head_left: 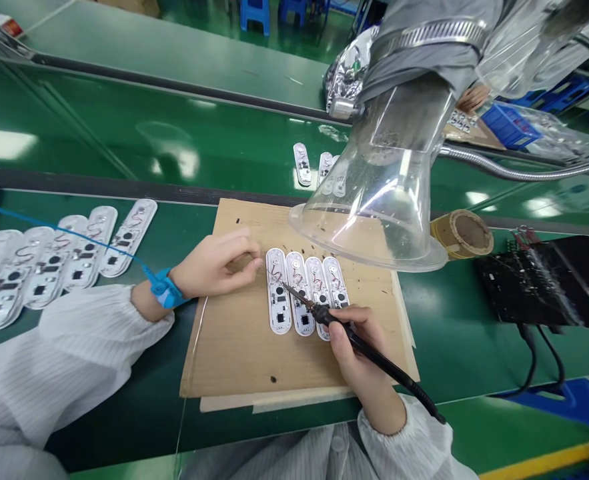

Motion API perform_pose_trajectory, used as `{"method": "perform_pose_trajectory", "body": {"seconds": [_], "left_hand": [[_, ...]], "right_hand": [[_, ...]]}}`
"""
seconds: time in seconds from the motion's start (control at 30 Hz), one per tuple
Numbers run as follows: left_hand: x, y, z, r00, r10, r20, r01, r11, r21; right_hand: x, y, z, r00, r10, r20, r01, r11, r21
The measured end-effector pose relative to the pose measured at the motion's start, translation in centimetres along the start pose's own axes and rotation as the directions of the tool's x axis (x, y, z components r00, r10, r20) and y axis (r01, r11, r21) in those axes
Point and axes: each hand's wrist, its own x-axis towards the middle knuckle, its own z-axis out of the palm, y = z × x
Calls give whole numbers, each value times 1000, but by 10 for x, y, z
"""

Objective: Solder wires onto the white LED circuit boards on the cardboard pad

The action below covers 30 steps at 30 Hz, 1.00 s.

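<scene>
In my right hand point(361, 350) is a black soldering iron point(344, 325), held like a pen. Its tip points left and down at the leftmost of several white oblong circuit-board pieces point(278, 297), lying side by side on a cardboard sheet point(234, 353). Whether the tip touches the board is too small to tell. My left hand point(221, 263) rests just left of that piece, fingers curled and thumb near the fingertips. Anything pinched there is hidden. A blue wrist strap point(167, 290) with a cord circles my left wrist.
More white board pieces point(87, 247) lie on the left, and a few point(301, 165) behind the cardboard. A clear fume hood point(374, 193) hangs over the boards' far right. A tape-wrapped round container point(461, 235) and a black device point(539, 287) stand right. Another person's hand point(473, 98) shows beyond.
</scene>
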Motion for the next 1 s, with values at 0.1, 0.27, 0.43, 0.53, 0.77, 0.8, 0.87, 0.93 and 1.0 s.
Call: {"method": "perform_pose_trajectory", "body": {"seconds": [0.1, 0.27, 0.43, 0.53, 0.77, 0.8, 0.87, 0.93, 1.0], "left_hand": [[0, 0, 0, 1000, 27, -1, -27, 1000, 15], [1, 1, 0, 997, 74, 1, -74, 997, 33], [2, 2, 0, 995, 103, 15, -103, 994, 45], [2, 1, 1, 994, 107, 27, -108, 993, 49], [1, 1, 0, 994, 107, -31, -105, 993, 44], [1, 1, 0, 993, 108, -37, -106, 994, 41], [1, 1, 0, 993, 108, -41, -106, 994, 37], [1, 1, 0, 994, 104, -41, -103, 994, 38], [0, 1, 0, 995, 90, -39, -89, 995, 36]], "right_hand": [[2, -2, 0, 1000, -17, -5, 17, 1000, -23], [5, -6, 2, 998, -65, -23, 64, 995, -73], [6, -9, 2, 996, -85, -9, 84, 994, -76], [5, -9, 0, 998, -64, 17, 65, 995, -70], [2, -9, -2, 996, -77, 48, 82, 990, -111], [2, -9, -2, 996, -81, 50, 86, 990, -110], [3, -10, -2, 995, -80, 55, 85, 990, -108], [3, -10, -2, 996, -70, 57, 76, 992, -105], [2, -10, -2, 997, -72, 39, 75, 993, -87]]}}
